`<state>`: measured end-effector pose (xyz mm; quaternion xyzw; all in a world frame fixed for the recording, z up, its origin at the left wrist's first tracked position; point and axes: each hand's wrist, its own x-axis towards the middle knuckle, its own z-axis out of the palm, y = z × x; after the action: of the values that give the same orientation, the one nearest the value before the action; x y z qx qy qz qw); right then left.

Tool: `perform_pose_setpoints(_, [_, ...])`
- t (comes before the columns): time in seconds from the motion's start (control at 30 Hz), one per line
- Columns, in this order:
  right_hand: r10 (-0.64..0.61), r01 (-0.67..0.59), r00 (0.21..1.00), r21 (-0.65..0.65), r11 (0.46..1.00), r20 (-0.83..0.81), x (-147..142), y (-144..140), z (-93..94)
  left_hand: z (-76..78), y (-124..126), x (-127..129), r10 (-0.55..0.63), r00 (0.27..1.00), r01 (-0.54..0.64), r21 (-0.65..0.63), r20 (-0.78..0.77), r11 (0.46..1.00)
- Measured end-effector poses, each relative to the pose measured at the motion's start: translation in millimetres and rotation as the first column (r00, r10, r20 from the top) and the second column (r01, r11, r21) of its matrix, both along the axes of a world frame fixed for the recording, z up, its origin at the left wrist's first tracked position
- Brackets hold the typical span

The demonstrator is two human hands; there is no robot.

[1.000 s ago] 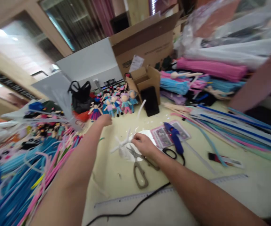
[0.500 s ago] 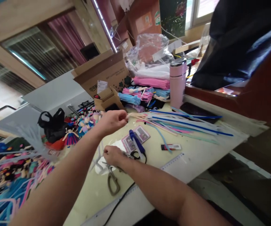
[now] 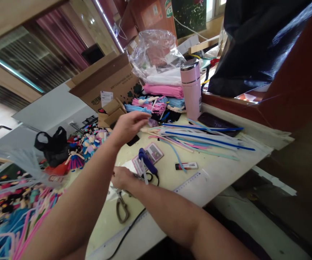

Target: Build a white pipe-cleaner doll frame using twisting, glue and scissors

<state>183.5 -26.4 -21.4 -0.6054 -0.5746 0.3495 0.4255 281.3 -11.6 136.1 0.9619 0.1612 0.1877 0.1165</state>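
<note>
My left hand (image 3: 130, 126) hovers over the table near the tips of a loose pile of pipe cleaners (image 3: 212, 139) in white, blue, pink and green. Its fingers are apart and nothing shows between them. My right hand (image 3: 122, 177) is lower, closed, with its fingertips mostly hidden; I cannot make out what is in it. Beneath it lie scissors (image 3: 122, 212), their handle pointing toward me. Close to my right wrist rests a blue glue gun (image 3: 147, 163) with a pale stick, on a pink-edged printed card (image 3: 156, 153).
A pink flask (image 3: 191, 92) stands behind the pile, beside a dark phone-like slab (image 3: 218, 124). Cardboard boxes (image 3: 104, 85), pipe-cleaner bundles (image 3: 163, 90) and small dolls (image 3: 75, 159) fill the back and left. A ruler (image 3: 188, 182) and a black cord (image 3: 128, 231) lie in front.
My left hand has come away from the pale pipe cleaner's end, rising slightly with its fingers parting. My right hand stays closed near the scissors. The whole view has shifted a little.
</note>
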Motion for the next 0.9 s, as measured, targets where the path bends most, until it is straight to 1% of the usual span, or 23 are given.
perform_pose_setpoints(0.07, [-0.028, 0.030, 0.998, 0.026, 0.999, -0.048, -2, 0, -1.0, 12.3, 2, -50, 0.182, 0.976, -0.177, -0.051, 0.119, 0.983])
perform_pose_setpoints(0.1, [-0.041, 0.044, 0.996, 0.038, 0.998, -0.076, -2, 0, -1.1, 14.3, 4, -78, 0.283, 0.938, -0.271, -0.085, 0.199, 0.959])
perform_pose_setpoints(0.13, [-0.050, 0.055, 0.994, 0.049, 0.997, -0.102, -3, 0, -1.0, 12.7, 5, -107, 0.369, 0.891, -0.346, -0.130, 0.266, 0.929])
perform_pose_setpoints(0.17, [-0.055, 0.063, 0.990, 0.061, 0.996, -0.129, -3, 0, -0.6, 7.7, 7, -136, 0.446, 0.829, -0.403, -0.193, 0.337, 0.895])
perform_pose_setpoints(0.2, [-0.055, 0.067, 0.986, 0.073, 0.995, -0.156, -3, 0, -0.2, -0.6, 10, -165, 0.521, 0.751, -0.454, -0.256, 0.405, 0.853])
perform_pose_setpoints(0.23, [-0.052, 0.069, 0.982, 0.091, 0.993, -0.184, -3, 0, 0.3, -11.6, 13, -192, 0.593, 0.678, -0.501, -0.316, 0.434, 0.806])
perform_pose_setpoints(0.27, [-0.055, 0.079, 0.977, 0.107, 0.991, -0.208, -3, 1, 0.8, -24.5, 16, -216, 0.659, 0.591, -0.552, -0.362, 0.465, 0.751])
perform_pose_setpoints(0.3, [-0.053, 0.085, 0.971, 0.129, 0.988, -0.231, -3, 2, 1.1, -38.5, 18, -237, 0.714, 0.528, -0.589, -0.407, 0.460, 0.698])
perform_pose_setpoints(0.33, [-0.049, 0.090, 0.966, 0.149, 0.985, -0.253, -2, 2, 1.5, -52.7, 20, -254, 0.759, 0.471, -0.613, -0.452, 0.450, 0.648])
perform_pose_setpoints(0.37, [-0.046, 0.094, 0.961, 0.168, 0.981, -0.271, -1, 2, 1.9, -66.2, 21, -267, 0.793, 0.452, -0.625, -0.490, 0.409, 0.608])
perform_pose_setpoints(0.43, [-0.041, 0.104, 0.953, 0.198, 0.975, -0.299, 0, 2, 2.9, -88.5, 21, -281, 0.839, 0.442, -0.654, -0.527, 0.316, 0.543])
perform_pose_setpoints(0.5, [-0.042, 0.113, 0.950, 0.217, 0.970, -0.309, 2, -1, 3.9, -102.2, 17, -285, 0.843, 0.469, -0.633, -0.566, 0.263, 0.528])
perform_pose_setpoints(0.57, [-0.036, 0.112, 0.950, 0.231, 0.966, -0.309, 3, -4, 4.7, -107.9, 13, -282, 0.823, 0.505, -0.568, -0.618, 0.259, 0.543])
perform_pose_setpoints(0.63, [-0.020, 0.103, 0.948, 0.248, 0.963, -0.318, 3, -6, 4.9, -109.5, 11, -279, 0.809, 0.520, -0.498, -0.671, 0.274, 0.548])
perform_pose_setpoints(0.7, [0.000, 0.083, 0.949, 0.252, 0.964, -0.315, 2, -8, 4.7, -111.8, 11, -276, 0.776, 0.580, -0.404, -0.739, 0.248, 0.538])
perform_pose_setpoints(0.77, [0.024, 0.051, 0.956, 0.245, 0.968, -0.291, 1, -9, 4.7, -117.2, 12, -274, 0.723, 0.654, -0.307, -0.796, 0.222, 0.521])
perform_pose_setpoints(0.83, [0.048, 0.013, 0.965, 0.232, 0.973, -0.258, 0, -11, 4.7, -125.3, 13, -274, 0.675, 0.710, -0.253, -0.822, 0.200, 0.510])
perform_pose_setpoints(0.9, [0.066, -0.016, 0.972, 0.214, 0.977, -0.225, -1, -11, 4.6, -133.1, 13, -275, 0.637, 0.746, -0.233, -0.820, 0.193, 0.522])
